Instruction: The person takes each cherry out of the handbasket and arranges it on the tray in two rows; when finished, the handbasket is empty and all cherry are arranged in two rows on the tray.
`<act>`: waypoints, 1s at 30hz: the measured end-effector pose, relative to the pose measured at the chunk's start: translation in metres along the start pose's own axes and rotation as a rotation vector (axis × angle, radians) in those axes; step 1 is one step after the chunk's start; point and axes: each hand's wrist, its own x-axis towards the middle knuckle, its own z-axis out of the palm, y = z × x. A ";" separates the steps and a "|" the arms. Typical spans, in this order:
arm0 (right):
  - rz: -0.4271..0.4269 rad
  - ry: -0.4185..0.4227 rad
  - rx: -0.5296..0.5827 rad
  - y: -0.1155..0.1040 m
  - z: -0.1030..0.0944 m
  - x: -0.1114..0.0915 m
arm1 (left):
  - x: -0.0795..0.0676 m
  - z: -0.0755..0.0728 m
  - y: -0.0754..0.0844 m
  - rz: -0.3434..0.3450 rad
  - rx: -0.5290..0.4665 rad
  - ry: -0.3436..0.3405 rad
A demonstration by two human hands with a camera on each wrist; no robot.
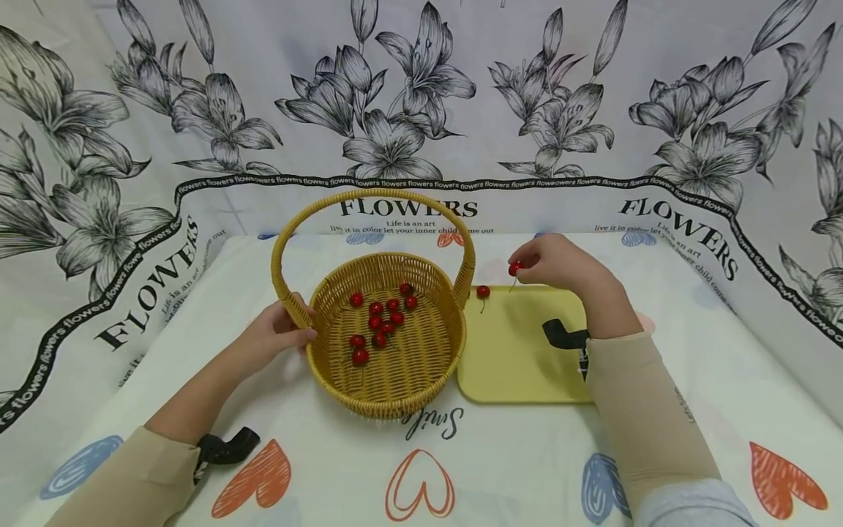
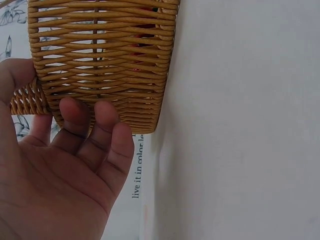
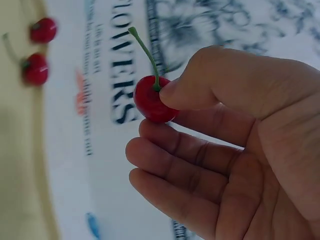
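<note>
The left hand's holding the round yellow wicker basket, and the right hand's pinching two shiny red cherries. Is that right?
Not quite: the right hand is pinching only one shiny red cherry, as the right wrist view shows. The left hand is indeed holding the round yellow wicker basket.

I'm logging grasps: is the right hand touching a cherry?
Touching. The right wrist view shows the right hand pinching the cherry, its thumb tip against the red surface.

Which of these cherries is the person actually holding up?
The cherry pinched in the right hand, near the far edge of the yellow tray. It alone is held; the other visible cherries lie loose in the wicker basket or at that edge.
</note>
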 end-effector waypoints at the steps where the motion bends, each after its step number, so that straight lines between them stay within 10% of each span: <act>1: 0.004 -0.017 -0.014 0.005 0.004 0.005 | 0.000 0.000 -0.001 -0.003 -0.003 0.001; 11: 0.036 -0.090 -0.063 0.034 0.037 0.031 | 0.001 0.001 -0.001 0.007 -0.008 -0.004; 30: -0.019 -0.089 -0.140 0.038 0.043 0.038 | 0.000 0.000 -0.001 0.017 -0.011 -0.015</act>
